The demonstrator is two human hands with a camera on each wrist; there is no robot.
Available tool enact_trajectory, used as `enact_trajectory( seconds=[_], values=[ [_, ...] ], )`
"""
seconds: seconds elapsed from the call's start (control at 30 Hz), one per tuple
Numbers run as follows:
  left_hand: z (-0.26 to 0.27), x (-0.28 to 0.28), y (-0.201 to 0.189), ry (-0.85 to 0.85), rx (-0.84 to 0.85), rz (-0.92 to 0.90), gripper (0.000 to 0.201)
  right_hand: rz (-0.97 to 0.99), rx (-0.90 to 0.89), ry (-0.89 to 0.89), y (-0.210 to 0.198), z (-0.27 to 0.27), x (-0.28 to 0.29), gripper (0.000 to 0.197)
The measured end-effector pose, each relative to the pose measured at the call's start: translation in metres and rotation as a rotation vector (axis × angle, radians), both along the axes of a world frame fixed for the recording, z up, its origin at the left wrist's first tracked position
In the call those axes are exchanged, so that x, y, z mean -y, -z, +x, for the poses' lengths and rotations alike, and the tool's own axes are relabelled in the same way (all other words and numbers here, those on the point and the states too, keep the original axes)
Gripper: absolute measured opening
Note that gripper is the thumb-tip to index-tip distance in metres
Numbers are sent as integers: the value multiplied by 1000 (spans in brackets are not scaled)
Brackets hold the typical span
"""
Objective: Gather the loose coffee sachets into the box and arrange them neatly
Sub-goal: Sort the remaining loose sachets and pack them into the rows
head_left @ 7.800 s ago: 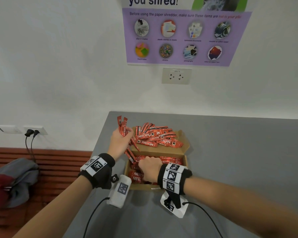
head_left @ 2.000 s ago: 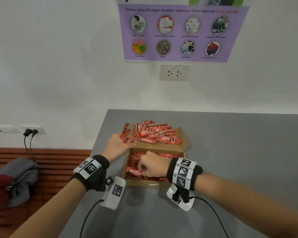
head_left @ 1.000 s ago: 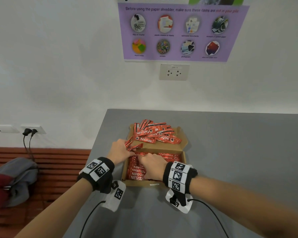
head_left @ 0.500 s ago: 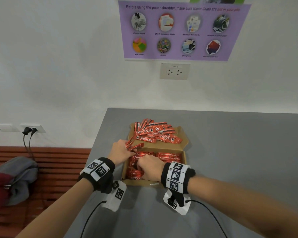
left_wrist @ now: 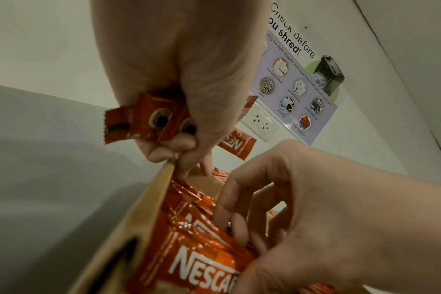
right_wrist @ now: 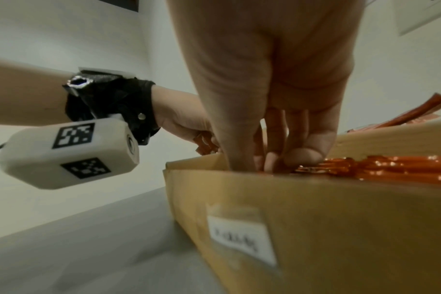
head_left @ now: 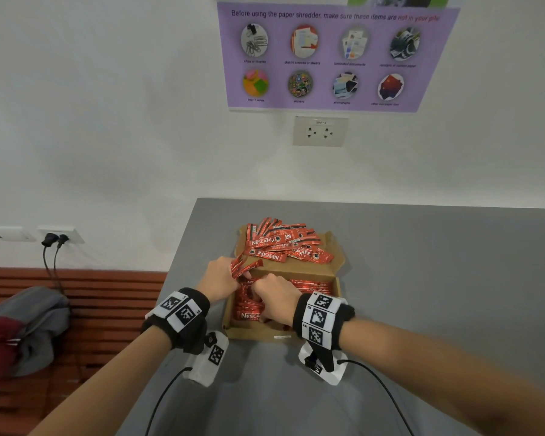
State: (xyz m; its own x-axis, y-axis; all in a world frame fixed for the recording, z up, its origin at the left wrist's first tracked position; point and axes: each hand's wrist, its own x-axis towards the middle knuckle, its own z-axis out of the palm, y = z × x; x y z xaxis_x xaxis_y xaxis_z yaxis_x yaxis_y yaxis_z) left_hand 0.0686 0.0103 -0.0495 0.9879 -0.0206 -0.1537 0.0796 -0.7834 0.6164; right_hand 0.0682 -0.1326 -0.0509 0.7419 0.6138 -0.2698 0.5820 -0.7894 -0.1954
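Observation:
An open cardboard box [head_left: 258,336] sits on the grey table, packed with red coffee sachets [head_left: 310,284]. A loose pile of sachets [head_left: 280,247] lies on its folded-back lid. My left hand [head_left: 233,275] is at the box's far left corner and grips a small bundle of sachets [left_wrist: 149,121] in curled fingers. My right hand [head_left: 260,305] reaches down into the near left of the box. Its thumb and fingers [right_wrist: 300,153] are pushed in among the packed sachets [left_wrist: 202,254] and pinch a bunch of them; the fingertips are buried.
The grey table [head_left: 438,294] stretches right of the box, and its left edge runs just beside the box. A wooden bench with a grey and red garment [head_left: 22,332] is at lower left. The wall holds a socket [head_left: 320,131] and a purple poster [head_left: 334,58].
My left hand has come down from above the box to its far left corner, still holding the bundle. My right hand has worked its fingers deeper into the near-left sachets.

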Motion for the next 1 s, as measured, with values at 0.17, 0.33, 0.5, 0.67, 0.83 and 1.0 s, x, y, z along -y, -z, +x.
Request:
enact_trajectory(
  seconds=[0.17, 0.33, 0.5, 0.67, 0.83, 1.0],
  values=[
    [2, -1, 2, 21, -8, -4, 12, 24, 12, -15, 1, -1, 6, 36],
    [2, -2, 3, 16, -4, -27, 16, 58, 31, -43, 1, 0, 10, 39],
    [0, -1, 0, -20, 43, -58, 6, 257, 30, 86, -9, 10, 17, 42],
    [-6, 11, -22, 24, -112, -467, 14, 714, -21, 275, -28, 22, 32, 51],
    [-10, 25, -33, 120, -294, -785, 9, 745, 91, 104, -27, 22, 36, 11],
    [-11, 21, -31, 44, -235, -879, 19, 727, 107, 158, -20, 34, 51, 11]
  ],
)
